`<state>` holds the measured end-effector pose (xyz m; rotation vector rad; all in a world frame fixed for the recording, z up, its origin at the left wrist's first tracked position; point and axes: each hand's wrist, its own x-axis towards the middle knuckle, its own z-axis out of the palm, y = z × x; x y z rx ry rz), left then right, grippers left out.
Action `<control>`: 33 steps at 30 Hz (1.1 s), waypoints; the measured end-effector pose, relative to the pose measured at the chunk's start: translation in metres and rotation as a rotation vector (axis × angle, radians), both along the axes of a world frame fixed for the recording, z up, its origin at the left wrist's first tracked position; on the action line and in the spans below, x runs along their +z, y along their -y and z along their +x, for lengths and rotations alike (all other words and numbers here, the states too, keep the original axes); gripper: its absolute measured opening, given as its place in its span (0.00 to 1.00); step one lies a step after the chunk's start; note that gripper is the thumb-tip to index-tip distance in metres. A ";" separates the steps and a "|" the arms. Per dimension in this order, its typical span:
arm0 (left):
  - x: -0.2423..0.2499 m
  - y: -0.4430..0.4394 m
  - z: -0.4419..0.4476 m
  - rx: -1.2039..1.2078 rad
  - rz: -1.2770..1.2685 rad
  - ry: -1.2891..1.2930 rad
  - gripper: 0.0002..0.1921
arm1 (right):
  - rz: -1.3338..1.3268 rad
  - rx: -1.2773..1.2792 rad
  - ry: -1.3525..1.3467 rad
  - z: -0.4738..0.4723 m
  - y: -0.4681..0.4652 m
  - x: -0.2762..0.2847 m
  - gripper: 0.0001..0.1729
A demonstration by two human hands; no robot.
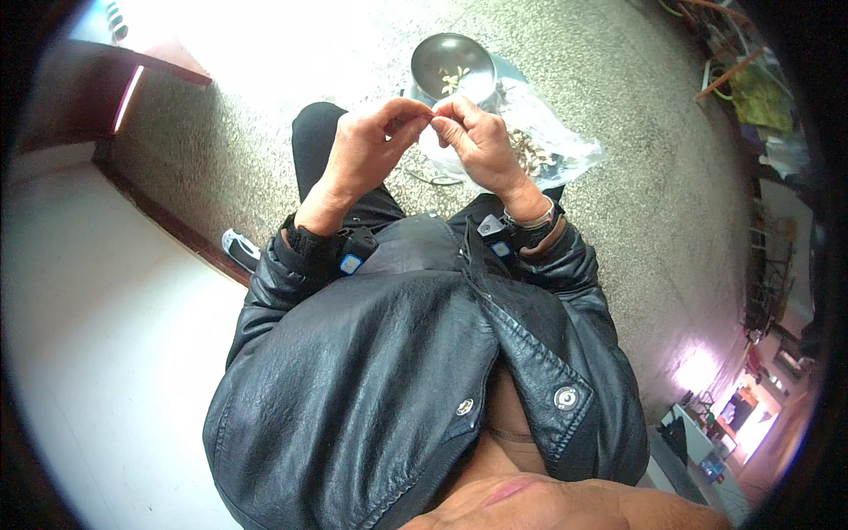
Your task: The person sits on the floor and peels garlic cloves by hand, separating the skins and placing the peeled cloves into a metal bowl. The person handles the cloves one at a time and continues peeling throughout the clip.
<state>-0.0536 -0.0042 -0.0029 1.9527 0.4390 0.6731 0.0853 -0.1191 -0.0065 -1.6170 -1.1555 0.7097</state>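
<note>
My left hand (371, 142) and my right hand (480, 142) meet fingertip to fingertip above the floor, between my knees. Thumbs and forefingers pinch together at a small piece, mostly hidden by the fingers, too small to name. Just beyond them is a round metal bowl (440, 56) with several pale, clove-like pieces (455, 78) lying inside. Beside my right hand, a clear plastic bag (573, 149) lies spread open. Brown and whitish bits (527, 151), like husks or unpeeled cloves, lie in it, partly hidden by my right wrist.
Speckled terrazzo floor (662, 199) surrounds the bowl and bag. A white wall or panel (99, 265) with a dark red edge runs along my left. Dark red furniture (79, 93) stands at upper left. Assorted clutter (762, 99) lines the far right.
</note>
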 end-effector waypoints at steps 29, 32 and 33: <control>0.063 0.006 0.018 -0.173 -0.701 -0.044 0.04 | 0.283 0.033 0.835 0.015 0.014 0.070 0.07; 0.071 0.000 0.016 -0.293 -0.785 -0.016 0.04 | 0.264 0.041 0.834 0.020 0.018 0.080 0.09; 0.074 -0.001 0.016 -0.311 -0.788 -0.019 0.05 | 0.283 0.054 0.852 0.023 0.018 0.083 0.09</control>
